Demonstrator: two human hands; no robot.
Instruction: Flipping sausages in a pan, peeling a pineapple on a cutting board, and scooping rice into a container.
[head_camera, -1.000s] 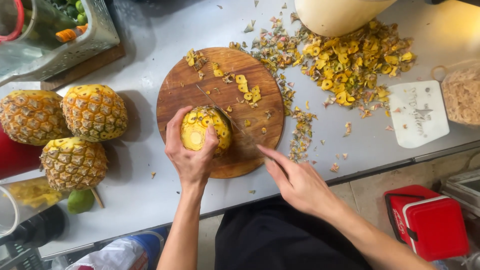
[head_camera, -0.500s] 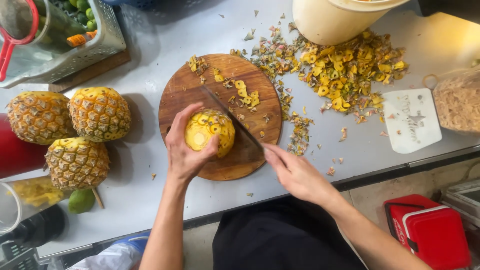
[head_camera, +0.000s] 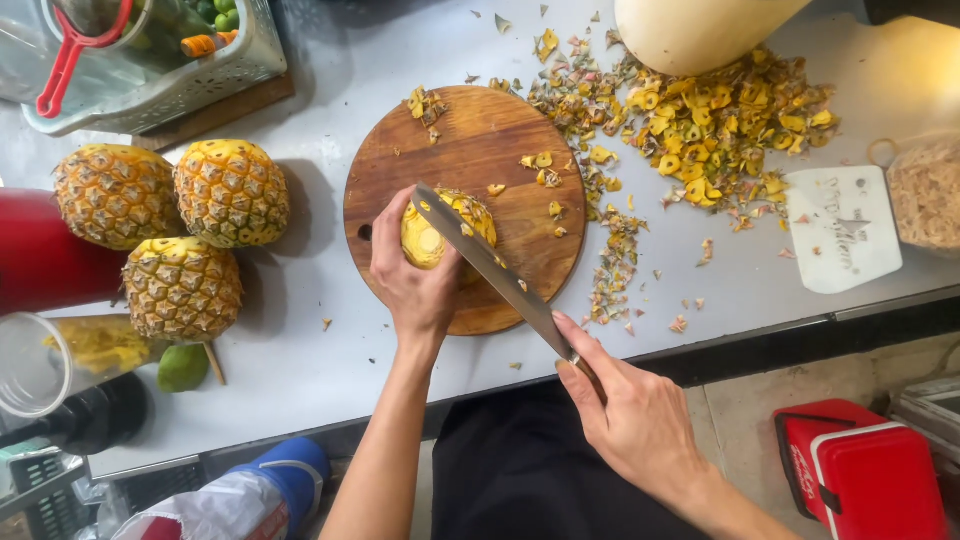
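Wooden and round, the cutting board (head_camera: 470, 160) is lying flat on a pale grey worktop (head_camera: 330, 370), its grain brown and dotted with small yellow trimmings. Near the board's centre, the left hand (head_camera: 415, 285) is closing around a partly peeled pineapple (head_camera: 440, 235), whose exposed flesh is smooth and yellow with some scaly rind remaining on top. The right hand (head_camera: 635, 420) is clamping its fingers around the handle of a long steel knife (head_camera: 495, 270), forefinger extending along the spine; the flat blade is resting diagonally across the fruit's top. Three whole pineapples (head_camera: 180, 230), rough and diamond-patterned in orange-brown, are sitting together left of the board, with a green lime (head_camera: 182, 367) just below them. A heap of peel scraps (head_camera: 720, 120), yellow and curled, is spreading over the worktop to the upper right. Beside that heap, a white rounded-rectangle plastic lid (head_camera: 840, 230) carrying faint grey markings is lying flat. A red box-shaped container (head_camera: 860, 470) is standing on the floor at lower right.
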